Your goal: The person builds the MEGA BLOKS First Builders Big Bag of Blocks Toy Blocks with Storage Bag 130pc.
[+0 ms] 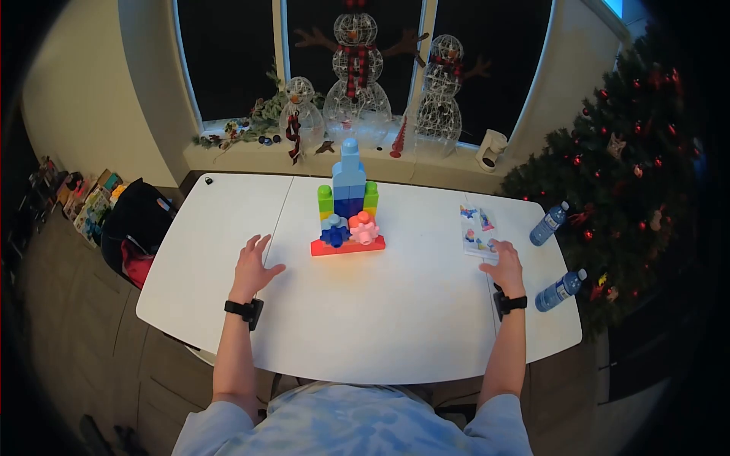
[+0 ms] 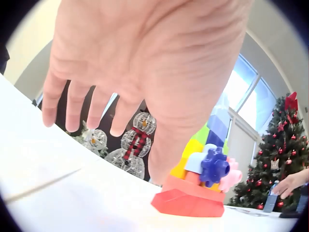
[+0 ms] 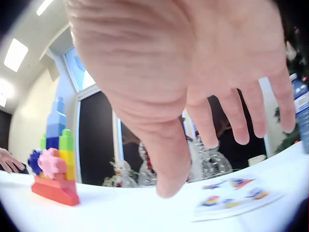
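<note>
A tower of toy building blocks [image 1: 350, 182] stands upright on the white table, light blue at the top, with green and yellow blocks at its sides. Its base is a long red block [image 1: 327, 248]. On its front sit a dark blue gear [image 1: 334, 233] and a pink gear [image 1: 363, 228]. To the left of the tower, my left hand [image 1: 255, 267] is held with fingers spread, holding nothing. My right hand [image 1: 505, 270], likewise spread and holding nothing, is beside a printed picture sheet [image 1: 477, 228], its fingertips overlapping the sheet's lower edge in the head view.
Two water bottles [image 1: 549, 223] [image 1: 561, 290] stand at the table's right end. A small black object [image 1: 209, 181] lies at the far left corner. Wire snowmen [image 1: 357, 83] line the windowsill, and a decorated Christmas tree [image 1: 616, 167] rises at the right. A dark chair [image 1: 137, 228] is at the left.
</note>
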The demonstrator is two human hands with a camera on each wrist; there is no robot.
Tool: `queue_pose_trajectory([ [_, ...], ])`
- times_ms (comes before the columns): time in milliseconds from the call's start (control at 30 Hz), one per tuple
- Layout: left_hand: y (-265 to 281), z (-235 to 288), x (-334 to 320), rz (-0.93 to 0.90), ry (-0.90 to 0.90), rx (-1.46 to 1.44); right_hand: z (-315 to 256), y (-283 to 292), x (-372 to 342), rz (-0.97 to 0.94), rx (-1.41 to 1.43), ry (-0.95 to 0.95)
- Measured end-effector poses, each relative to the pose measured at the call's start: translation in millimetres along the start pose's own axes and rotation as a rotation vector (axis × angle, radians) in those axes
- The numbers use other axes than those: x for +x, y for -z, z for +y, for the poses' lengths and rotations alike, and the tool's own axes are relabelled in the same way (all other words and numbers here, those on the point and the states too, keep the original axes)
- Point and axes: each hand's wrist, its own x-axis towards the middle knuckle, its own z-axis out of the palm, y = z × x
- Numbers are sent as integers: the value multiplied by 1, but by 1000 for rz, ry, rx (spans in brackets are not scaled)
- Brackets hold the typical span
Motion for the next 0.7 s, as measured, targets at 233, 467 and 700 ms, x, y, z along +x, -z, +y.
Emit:
queue_pose_trajectory([
  [233,-1,-38,-21,-301,192,102,85,-7,-54,-231,-7,-118],
  [467,2,-29,-26,-255,219,107,85,-22,-50,-170,-127,-142],
  [700,1,-29,-28,-239,221,107,64,0,-37,-31,-104,-5],
])
